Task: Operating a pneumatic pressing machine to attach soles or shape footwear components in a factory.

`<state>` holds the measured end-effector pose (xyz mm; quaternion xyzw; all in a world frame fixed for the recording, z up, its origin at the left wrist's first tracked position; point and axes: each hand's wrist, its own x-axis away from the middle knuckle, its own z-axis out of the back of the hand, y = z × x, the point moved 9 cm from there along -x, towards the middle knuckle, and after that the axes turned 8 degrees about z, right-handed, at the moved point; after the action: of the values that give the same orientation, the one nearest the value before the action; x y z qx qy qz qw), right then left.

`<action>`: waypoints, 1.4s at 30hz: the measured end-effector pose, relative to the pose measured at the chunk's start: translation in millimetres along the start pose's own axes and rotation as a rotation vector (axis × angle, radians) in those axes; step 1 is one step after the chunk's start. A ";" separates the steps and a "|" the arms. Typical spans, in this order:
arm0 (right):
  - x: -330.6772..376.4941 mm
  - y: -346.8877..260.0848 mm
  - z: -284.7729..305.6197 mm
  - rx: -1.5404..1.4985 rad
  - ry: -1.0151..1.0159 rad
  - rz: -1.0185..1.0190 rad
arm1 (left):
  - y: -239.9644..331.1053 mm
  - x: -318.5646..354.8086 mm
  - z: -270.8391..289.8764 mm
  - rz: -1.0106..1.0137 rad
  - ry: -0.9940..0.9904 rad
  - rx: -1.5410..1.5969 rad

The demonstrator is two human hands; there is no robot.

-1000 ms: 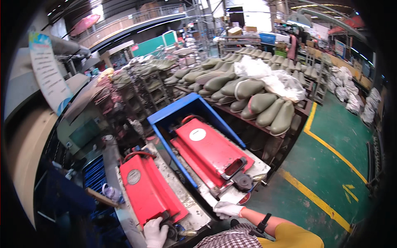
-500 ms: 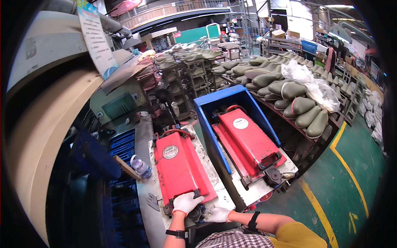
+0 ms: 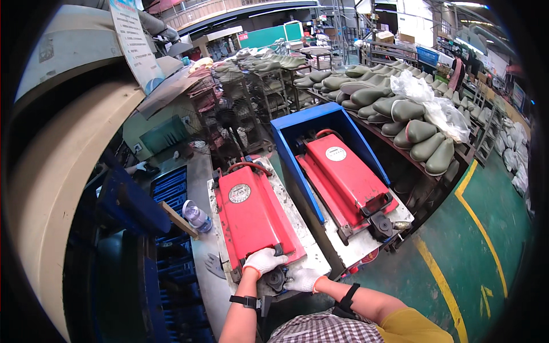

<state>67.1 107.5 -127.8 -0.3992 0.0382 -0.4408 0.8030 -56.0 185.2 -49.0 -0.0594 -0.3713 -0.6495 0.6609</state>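
Note:
A red flat press mould (image 3: 251, 214) lies on a steel plate in front of me. My left hand (image 3: 263, 261), in a white glove, grips the black handle at the mould's near edge. Just to its right, my gloved right hand (image 3: 303, 279) rests on the black latch knob (image 3: 278, 278) below that handle. A second red press mould (image 3: 349, 177) lies to the right inside a blue open-sided housing (image 3: 297, 137), untouched.
A large beige machine body (image 3: 63, 171) fills the left. A plastic bottle (image 3: 197, 217) stands beside a blue rack. Racks with several green boot lasts (image 3: 400, 120) run along the right. Green floor with yellow lines (image 3: 446, 280) lies at lower right.
The view has swung left and settled on the left mould. My right hand left the right mould and came to the left one; both hands now sit at its near handle.

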 end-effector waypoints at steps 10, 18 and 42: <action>-1.8 -8.2 4.1 0.055 0.108 0.014 | 5.0 4.7 4.7 -0.048 0.079 -0.067; 2.8 -10.2 10.8 0.049 0.186 0.019 | 7.5 5.7 6.3 -0.083 0.086 -0.109; 7.8 -11.9 18.9 -0.068 0.230 -0.029 | 6.3 6.8 7.0 -0.151 0.160 -0.090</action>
<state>71.6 109.8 -104.7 -0.3736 0.1390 -0.4937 0.7729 -54.1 184.5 -37.6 -0.0091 -0.2913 -0.7163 0.6341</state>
